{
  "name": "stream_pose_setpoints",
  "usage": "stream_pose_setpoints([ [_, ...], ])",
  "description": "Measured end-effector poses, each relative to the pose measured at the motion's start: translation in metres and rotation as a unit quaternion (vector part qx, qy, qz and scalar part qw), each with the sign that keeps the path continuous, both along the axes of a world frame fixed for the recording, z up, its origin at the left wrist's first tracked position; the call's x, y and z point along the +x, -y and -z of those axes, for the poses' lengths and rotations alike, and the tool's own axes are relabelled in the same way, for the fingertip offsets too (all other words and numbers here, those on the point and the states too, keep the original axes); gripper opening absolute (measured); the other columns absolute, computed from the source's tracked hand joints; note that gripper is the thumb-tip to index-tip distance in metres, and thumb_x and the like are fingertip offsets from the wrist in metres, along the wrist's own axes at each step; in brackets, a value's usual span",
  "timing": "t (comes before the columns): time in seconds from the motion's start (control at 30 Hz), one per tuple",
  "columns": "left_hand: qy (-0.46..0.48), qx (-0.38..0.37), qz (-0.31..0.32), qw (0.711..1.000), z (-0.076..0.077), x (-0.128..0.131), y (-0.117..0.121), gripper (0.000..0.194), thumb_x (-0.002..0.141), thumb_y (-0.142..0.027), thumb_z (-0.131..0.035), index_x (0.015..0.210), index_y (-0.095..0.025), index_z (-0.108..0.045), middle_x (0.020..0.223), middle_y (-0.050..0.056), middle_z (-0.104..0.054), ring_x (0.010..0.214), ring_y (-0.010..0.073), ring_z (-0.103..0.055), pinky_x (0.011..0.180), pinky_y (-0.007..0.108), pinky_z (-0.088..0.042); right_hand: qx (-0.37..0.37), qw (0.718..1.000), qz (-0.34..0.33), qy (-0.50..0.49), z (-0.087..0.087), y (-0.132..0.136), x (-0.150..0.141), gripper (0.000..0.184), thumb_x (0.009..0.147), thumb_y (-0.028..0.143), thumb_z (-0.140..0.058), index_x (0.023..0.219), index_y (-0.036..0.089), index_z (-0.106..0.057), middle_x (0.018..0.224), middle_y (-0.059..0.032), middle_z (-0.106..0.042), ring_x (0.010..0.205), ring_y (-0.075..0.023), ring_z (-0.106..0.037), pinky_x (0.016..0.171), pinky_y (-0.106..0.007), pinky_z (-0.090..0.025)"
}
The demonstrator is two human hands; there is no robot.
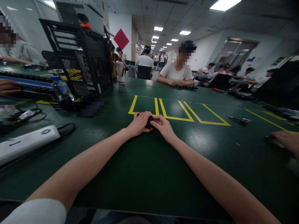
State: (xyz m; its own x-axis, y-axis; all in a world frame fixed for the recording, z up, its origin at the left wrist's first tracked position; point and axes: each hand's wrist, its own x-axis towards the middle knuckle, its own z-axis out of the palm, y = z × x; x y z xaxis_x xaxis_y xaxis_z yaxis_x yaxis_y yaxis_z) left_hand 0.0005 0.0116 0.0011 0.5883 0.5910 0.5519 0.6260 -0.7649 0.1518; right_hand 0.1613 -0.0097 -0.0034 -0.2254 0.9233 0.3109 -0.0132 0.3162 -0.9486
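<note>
My left hand (140,123) and right hand (163,127) meet, fingers closed around a small black object (149,123) near the middle of the dark green table (130,174), beside yellow tape outlines (176,118). A black metal computer case (81,62) stands toward the table's far left corner, a white power strip (28,144) along its left edge. Beyond the far edge, people sit in a long room under bright ceiling panels.

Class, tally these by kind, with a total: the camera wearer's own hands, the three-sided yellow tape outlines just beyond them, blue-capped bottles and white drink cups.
Own hands: 2
Yellow tape outlines: 3
Blue-capped bottles: 1
White drink cups: 1
Total: 7
</note>
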Motion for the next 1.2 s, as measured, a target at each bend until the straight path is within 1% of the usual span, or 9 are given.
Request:
stream_pose_setpoints([
  [0.1,0.0,-0.003,0.001,1.0,-0.0001,0.0004,0.0,0.055,0.068,-0.032,-0.062,0.112,-0.019,-0.032,0.116,0.01,-0.047,0.102,0.0263,-0.047,0.087,0.041,-0.028,-0.007,1.0,0.021,0.001,0.0005,-0.0017,-0.0011,0.03,0.066,0.029,-0.065,0.092,0.021,-0.053,0.099,-0.0015,-0.058,0.096,-0.0162,-0.057,0.092,-0.037,-0.042],
  [0.2,0.002,-0.004,0.001,1.0,-0.0003,0.0006,0.0001,0.057,0.068,-0.032,-0.062,0.113,-0.019,-0.031,0.116,0.01,-0.047,0.103,0.0264,-0.047,0.088,0.042,-0.028,-0.022,0.999,0.033,0.018,-0.0008,-0.0022,0.0001,0.036,0.066,0.028,-0.065,0.098,0.021,-0.052,0.104,-0.0034,-0.056,0.1,-0.0173,-0.055,0.094,-0.038,-0.04],
  [0.3,0.001,-0.006,0.002,1.0,-0.0007,0.0,0.0003,0.055,0.069,-0.032,-0.062,0.113,-0.018,-0.031,0.115,0.01,-0.047,0.102,0.0261,-0.047,0.088,0.042,-0.028,-0.024,0.999,0.01,0.043,-0.0023,-0.0005,0.0017,0.034,0.069,0.028,-0.062,0.1,0.021,-0.052,0.103,-0.0038,-0.056,0.099,-0.0179,-0.055,0.093,-0.04,-0.04],
  [0.47,0.0,-0.006,0.003,1.0,0.0,-0.001,-0.0001,0.054,0.068,-0.028,-0.062,0.112,-0.019,-0.032,0.115,0.01,-0.047,0.102,0.0254,-0.047,0.088,0.042,-0.028,-0.012,0.999,-0.03,0.0,-0.0026,0.004,0.0009,0.034,0.064,0.02,-0.066,0.094,0.022,-0.05,0.106,-0.0016,-0.054,0.101,-0.0163,-0.054,0.092,-0.037,-0.042],
  [0.63,0.003,0.003,-0.002,1.0,0.0014,0.0002,-0.0009,0.055,0.068,-0.032,-0.062,0.112,-0.019,-0.032,0.115,0.01,-0.047,0.102,0.0262,-0.047,0.087,0.042,-0.028,-0.006,1.0,0.0,-0.009,-0.0032,0.004,-0.0018,0.022,0.069,0.026,-0.063,0.087,0.022,-0.052,0.096,0.0001,-0.056,0.095,-0.0147,-0.056,0.092,-0.036,-0.042],
  [0.77,0.001,0.004,-0.003,1.0,0.0013,0.0006,-0.0009,0.055,0.068,-0.032,-0.062,0.112,-0.019,-0.031,0.115,0.01,-0.047,0.102,0.0262,-0.047,0.087,0.042,-0.028,-0.018,1.0,0.022,0.003,-0.0033,0.0009,-0.0019,0.029,0.067,0.027,-0.064,0.092,0.021,-0.052,0.1,-0.002,-0.057,0.096,-0.0154,-0.055,0.092,-0.037,-0.041],
  [0.9,0.004,-0.001,0.0,1.0,0.0008,0.0003,-0.0004,0.054,0.068,-0.033,-0.062,0.112,-0.019,-0.032,0.114,0.009,-0.048,0.101,0.0257,-0.048,0.087,0.041,-0.028,-0.038,0.999,-0.008,0.018,-0.0034,0.0001,0.0007,0.034,0.069,0.027,-0.062,0.101,0.021,-0.052,0.107,-0.004,-0.056,0.099,-0.0162,-0.055,0.092,-0.037,-0.041],
  [1.07,0.004,-0.005,0.0,1.0,-0.0003,-0.0002,0.0006,0.051,0.07,-0.032,-0.06,0.11,-0.019,-0.032,0.114,0.01,-0.047,0.101,0.0258,-0.048,0.087,0.042,-0.028,-0.036,0.999,-0.037,-0.011,-0.0029,0.0024,0.0018,0.036,0.065,0.023,-0.066,0.098,0.022,-0.052,0.108,-0.002,-0.054,0.101,-0.016,-0.054,0.09,-0.035,-0.044],
  [1.2,0.004,-0.007,0.001,1.0,-0.0005,-0.0005,0.0008,0.052,0.069,-0.033,-0.06,0.111,-0.019,-0.032,0.114,0.01,-0.047,0.102,0.026,-0.047,0.087,0.042,-0.028,-0.013,1.0,-0.004,-0.019,-0.0018,0.0026,-0.0008,0.027,0.067,0.027,-0.064,0.092,0.022,-0.054,0.101,-0.0002,-0.057,0.096,-0.0139,-0.055,0.092,-0.034,-0.042],
])
